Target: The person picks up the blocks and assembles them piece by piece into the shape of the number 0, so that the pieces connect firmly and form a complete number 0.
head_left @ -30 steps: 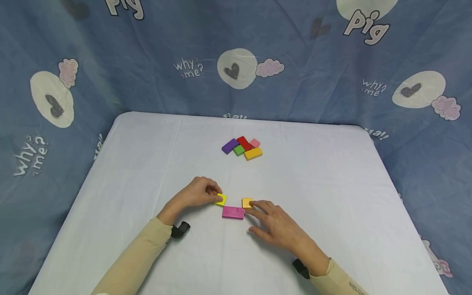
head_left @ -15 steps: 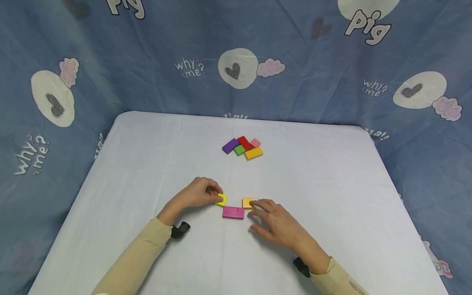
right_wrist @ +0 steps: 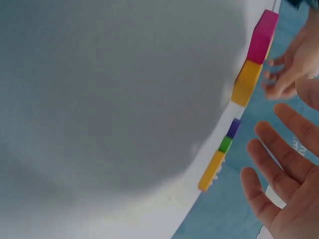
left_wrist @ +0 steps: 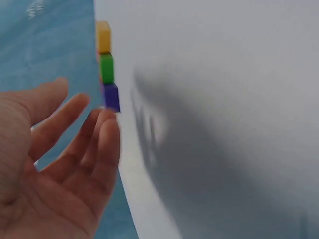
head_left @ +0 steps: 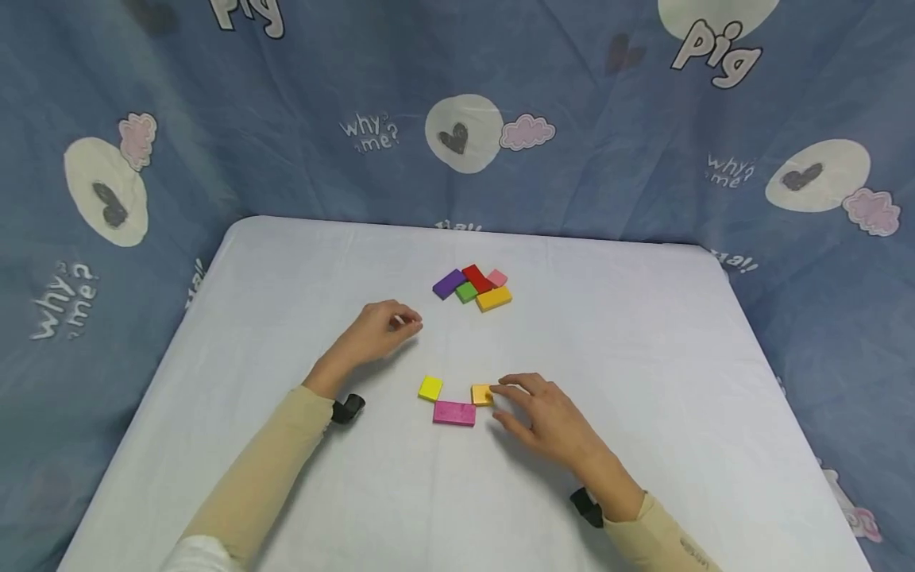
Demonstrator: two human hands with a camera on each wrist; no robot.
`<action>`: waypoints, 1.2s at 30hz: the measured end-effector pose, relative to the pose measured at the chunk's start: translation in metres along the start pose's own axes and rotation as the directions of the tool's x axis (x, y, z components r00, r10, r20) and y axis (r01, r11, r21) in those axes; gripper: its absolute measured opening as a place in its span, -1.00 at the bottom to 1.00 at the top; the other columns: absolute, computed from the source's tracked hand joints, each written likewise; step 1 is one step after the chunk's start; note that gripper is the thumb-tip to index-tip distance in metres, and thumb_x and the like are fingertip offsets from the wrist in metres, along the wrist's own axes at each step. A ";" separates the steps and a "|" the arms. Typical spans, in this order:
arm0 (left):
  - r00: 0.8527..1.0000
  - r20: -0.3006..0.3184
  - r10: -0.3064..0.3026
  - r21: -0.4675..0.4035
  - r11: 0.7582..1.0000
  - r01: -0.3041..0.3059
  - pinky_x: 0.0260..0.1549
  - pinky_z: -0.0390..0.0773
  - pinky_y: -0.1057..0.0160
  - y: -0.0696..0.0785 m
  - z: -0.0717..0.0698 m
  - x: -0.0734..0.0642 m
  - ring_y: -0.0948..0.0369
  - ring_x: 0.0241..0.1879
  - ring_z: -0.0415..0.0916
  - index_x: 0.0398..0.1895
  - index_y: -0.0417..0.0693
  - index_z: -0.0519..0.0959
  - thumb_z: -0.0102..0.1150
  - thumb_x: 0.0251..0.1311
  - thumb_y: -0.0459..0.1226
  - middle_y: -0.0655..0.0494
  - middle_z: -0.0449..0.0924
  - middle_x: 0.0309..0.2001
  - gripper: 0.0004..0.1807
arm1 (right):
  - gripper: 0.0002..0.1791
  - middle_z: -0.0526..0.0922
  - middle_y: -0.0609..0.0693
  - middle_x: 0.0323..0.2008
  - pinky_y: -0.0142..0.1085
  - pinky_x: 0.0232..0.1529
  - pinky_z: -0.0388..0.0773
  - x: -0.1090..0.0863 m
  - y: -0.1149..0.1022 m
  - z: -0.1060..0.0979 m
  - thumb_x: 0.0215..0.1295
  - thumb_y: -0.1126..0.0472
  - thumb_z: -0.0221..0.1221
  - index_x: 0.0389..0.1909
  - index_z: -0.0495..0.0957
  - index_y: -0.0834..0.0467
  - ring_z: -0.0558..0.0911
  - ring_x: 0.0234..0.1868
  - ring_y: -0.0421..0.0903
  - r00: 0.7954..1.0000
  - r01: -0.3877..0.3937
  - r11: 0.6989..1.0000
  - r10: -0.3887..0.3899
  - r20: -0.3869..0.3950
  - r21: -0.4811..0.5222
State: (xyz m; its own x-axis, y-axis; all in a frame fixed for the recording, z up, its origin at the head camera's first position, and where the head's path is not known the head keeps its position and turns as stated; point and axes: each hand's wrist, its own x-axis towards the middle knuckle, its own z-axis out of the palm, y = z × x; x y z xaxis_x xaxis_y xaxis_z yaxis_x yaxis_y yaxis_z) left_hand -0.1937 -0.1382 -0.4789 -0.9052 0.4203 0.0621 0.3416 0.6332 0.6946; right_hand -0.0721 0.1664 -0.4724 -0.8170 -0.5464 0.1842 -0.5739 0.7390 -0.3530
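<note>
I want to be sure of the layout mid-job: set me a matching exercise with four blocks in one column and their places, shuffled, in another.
Blocks:
1. green block
2. magenta block
3. light-orange block
4. yellow block

Places:
A. lowest block in the head view
B. just beyond the magenta block's left end
C. beside the purple block
D. nearest the right hand

Pairs: 1-C, 2-A, 3-D, 4-B

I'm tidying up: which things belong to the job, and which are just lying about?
Seemingly in the job: yellow block, near orange block, magenta block.
Lying apart, perhaps waiting pieces: purple block, green block, red block, pink block, far orange block.
</note>
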 end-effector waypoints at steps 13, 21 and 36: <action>0.990 -0.026 -0.137 0.198 0.970 0.139 0.08 0.44 0.05 -0.006 0.013 0.086 0.03 0.00 0.46 0.16 -0.25 0.55 0.20 0.33 -0.08 -0.12 0.55 -0.01 -0.52 | -0.63 0.59 -0.03 0.03 -0.11 0.01 0.53 -0.006 -0.005 0.008 0.27 0.03 0.29 0.07 0.64 0.02 0.55 0.08 -0.07 0.999 0.034 0.998 -0.034 0.000 0.047; 0.983 -0.004 -0.183 0.196 0.964 0.180 0.08 0.43 0.08 0.003 0.021 0.108 0.04 -0.04 0.45 0.10 -0.28 0.59 0.25 0.29 -0.12 -0.12 0.56 -0.06 -0.54 | -0.64 0.59 -0.04 0.05 -0.11 0.04 0.52 -0.008 -0.004 0.005 0.29 0.03 0.28 0.08 0.63 0.00 0.54 0.09 -0.09 1.000 0.015 0.999 -0.015 0.005 0.049; 0.978 -0.030 -0.206 0.222 0.953 0.207 -0.04 0.49 0.06 0.014 0.018 0.100 0.03 -0.09 0.49 -0.03 -0.22 0.63 0.31 0.21 -0.16 -0.07 0.65 -0.11 -0.63 | -0.63 0.58 0.00 0.06 -0.12 0.05 0.52 -0.007 -0.003 0.003 0.28 0.05 0.29 0.08 0.63 0.03 0.54 0.10 -0.06 0.999 0.034 0.999 -0.034 0.003 0.037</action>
State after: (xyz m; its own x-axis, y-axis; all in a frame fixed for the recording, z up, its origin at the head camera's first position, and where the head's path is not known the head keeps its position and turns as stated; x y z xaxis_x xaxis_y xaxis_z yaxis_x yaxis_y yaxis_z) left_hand -0.2750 -0.0749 -0.4759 -0.9633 0.2615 -0.0608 0.1940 0.8346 0.5156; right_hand -0.0649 0.1671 -0.4752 -0.7966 -0.5726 0.1939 -0.5991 0.7048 -0.3800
